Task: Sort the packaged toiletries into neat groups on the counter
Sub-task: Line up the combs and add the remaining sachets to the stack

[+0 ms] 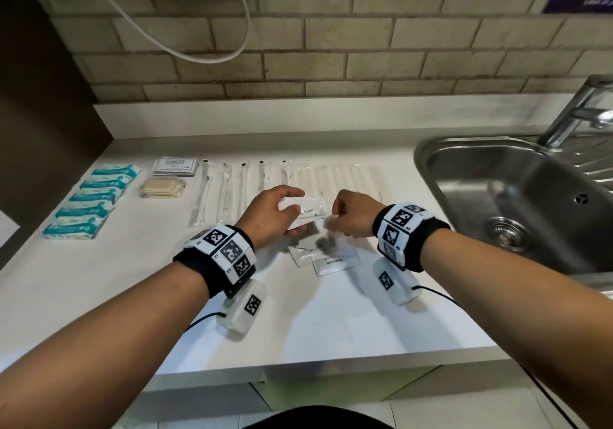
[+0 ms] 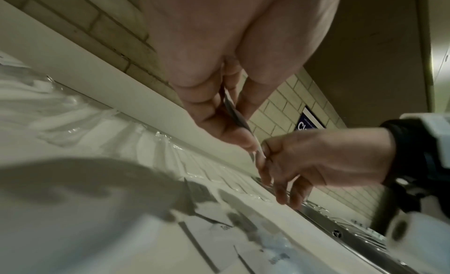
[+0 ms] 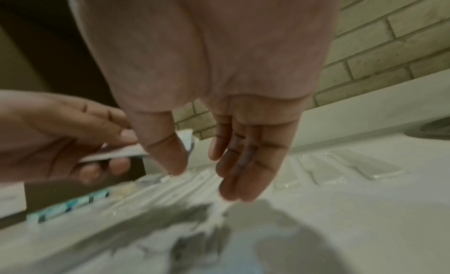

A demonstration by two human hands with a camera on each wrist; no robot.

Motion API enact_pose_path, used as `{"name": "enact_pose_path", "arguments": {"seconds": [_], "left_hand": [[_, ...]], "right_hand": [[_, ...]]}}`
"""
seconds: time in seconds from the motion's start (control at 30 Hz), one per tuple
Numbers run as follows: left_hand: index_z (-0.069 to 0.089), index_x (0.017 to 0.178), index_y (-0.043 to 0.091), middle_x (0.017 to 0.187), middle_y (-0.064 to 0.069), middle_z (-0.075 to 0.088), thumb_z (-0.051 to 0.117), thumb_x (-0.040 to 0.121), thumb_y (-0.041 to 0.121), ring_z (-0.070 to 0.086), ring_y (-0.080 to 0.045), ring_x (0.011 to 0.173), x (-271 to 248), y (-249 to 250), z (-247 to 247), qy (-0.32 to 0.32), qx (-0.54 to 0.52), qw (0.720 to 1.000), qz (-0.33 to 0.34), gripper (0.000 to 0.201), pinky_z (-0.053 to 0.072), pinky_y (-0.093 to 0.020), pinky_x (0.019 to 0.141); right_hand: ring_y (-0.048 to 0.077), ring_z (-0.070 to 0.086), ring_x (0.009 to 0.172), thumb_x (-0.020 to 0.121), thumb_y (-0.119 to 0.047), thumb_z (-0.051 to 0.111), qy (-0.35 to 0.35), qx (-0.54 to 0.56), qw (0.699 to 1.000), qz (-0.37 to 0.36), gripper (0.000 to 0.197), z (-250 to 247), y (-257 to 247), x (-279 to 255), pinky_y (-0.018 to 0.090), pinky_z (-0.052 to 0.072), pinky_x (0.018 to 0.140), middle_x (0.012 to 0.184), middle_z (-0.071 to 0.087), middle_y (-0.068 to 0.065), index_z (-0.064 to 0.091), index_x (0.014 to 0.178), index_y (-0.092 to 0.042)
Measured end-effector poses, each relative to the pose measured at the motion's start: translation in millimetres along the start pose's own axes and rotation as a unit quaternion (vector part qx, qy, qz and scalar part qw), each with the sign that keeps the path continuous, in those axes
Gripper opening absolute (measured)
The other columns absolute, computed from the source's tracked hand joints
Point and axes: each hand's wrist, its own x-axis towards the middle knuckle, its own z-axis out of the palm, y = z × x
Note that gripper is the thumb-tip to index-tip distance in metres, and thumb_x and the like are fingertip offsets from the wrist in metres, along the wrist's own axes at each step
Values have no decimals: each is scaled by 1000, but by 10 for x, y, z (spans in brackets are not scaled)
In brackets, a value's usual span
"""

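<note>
My left hand (image 1: pixel 295 211) holds a white toothpaste sachet (image 1: pixel 310 209) a little above the counter, thumb under it and fingers over its top edge. The left wrist view shows that sachet (image 2: pixel 237 114) edge-on between the thumb and fingers. My right hand (image 1: pixel 335 219) hovers at the sachet's right end with fingers straight and relaxed; in the right wrist view the right hand (image 3: pixel 202 174) holds nothing between thumb and fingers, and the sachet (image 3: pixel 116 153) ends behind the thumb. Two more toothpaste sachets (image 1: pixel 335 261) lie overlapped on the white counter (image 1: pixel 132 272) below my hands.
A row of teal packets (image 1: pixel 89 199) lines the left side. Behind my hands lie a stack of white cards (image 1: pixel 175 166), beige pads (image 1: pixel 162 188), bagged toothbrushes (image 1: pixel 225 189) and clear sleeves (image 1: pixel 348 176). The steel sink (image 1: pixel 431 150) and tap (image 1: pixel 577 110) are at right.
</note>
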Motion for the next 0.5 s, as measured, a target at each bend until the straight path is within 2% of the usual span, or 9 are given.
{"name": "enact_pose_path", "arguments": {"seconds": [0.07, 0.1, 0.13, 0.2, 0.3, 0.4, 0.43, 0.5], "left_hand": [[59, 122, 18, 101, -5, 65, 51, 99, 10, 73, -34, 77, -2, 14, -69, 11, -23, 1000, -7, 26, 59, -57, 69], [58, 125, 14, 95, -2, 64, 49, 100, 8, 74, -30, 75, 13, 15, -103, 17, -27, 999, -8, 27, 60, -54, 70], [57, 127, 13, 95, -1, 64, 48, 101, 7, 74, -29, 78, 20, 28, -133, 20, -27, 999, -6, 28, 60, -51, 74], [57, 126, 14, 101, -3, 64, 46, 101, 7, 74, -30, 83, 41, 31, -182, 21, -24, 999, -1, 28, 59, -48, 81], [58, 124, 15, 100, 3, 61, 45, 101, 6, 74, -29, 84, 75, 12, -224, 24, -26, 999, 4, 28, 59, -45, 83], [58, 124, 15, 101, 6, 58, 45, 101, 7, 75, -27, 82, 78, -10, -225, 22, -15, 1000, 7, 28, 60, -38, 79], [58, 124, 15, 102, 3, 59, 45, 101, 7, 74, -27, 82, 76, -22, -217, 20, -14, 1000, 6, 28, 60, -36, 77], [58, 122, 15, 105, -4, 61, 45, 101, 6, 74, -27, 82, 67, -40, -207, 16, -11, 1000, 6, 27, 61, -35, 76]], "right_hand": [[18, 58, 81, 83, -27, 67, -26, -87, 995, -29, 24, 92, 70, -21, 26, 48, 65, 94, 62, 0, 51, 99, -16], [18, 59, 86, 81, -27, 69, -43, -110, 992, -37, 27, 147, 98, -30, 28, 51, 71, 94, 61, -3, 52, 100, -18], [18, 59, 88, 77, -25, 73, -56, -125, 990, -43, 31, 195, 110, -39, 30, 53, 77, 92, 59, -7, 52, 99, -20], [19, 59, 87, 72, -21, 76, -60, -149, 986, -50, 36, 253, 109, -45, 35, 55, 80, 87, 56, -9, 51, 98, -19], [22, 59, 84, 70, -21, 78, -70, -192, 978, -36, 41, 243, 87, -24, 37, 55, 78, 90, 57, -2, 48, 97, -14], [22, 61, 83, 68, -26, 80, -89, -240, 967, -15, 42, 221, 77, -22, 38, 56, 76, 93, 61, 2, 49, 94, -16], [20, 60, 80, 68, -26, 80, -96, -245, 965, -14, 41, 217, 76, -25, 35, 56, 72, 90, 60, 0, 49, 92, -16], [13, 53, 70, 71, -21, 81, -134, -239, 962, -12, 36, 191, 49, -39, 23, 47, 59, 79, 55, -5, 48, 85, -17]]}}
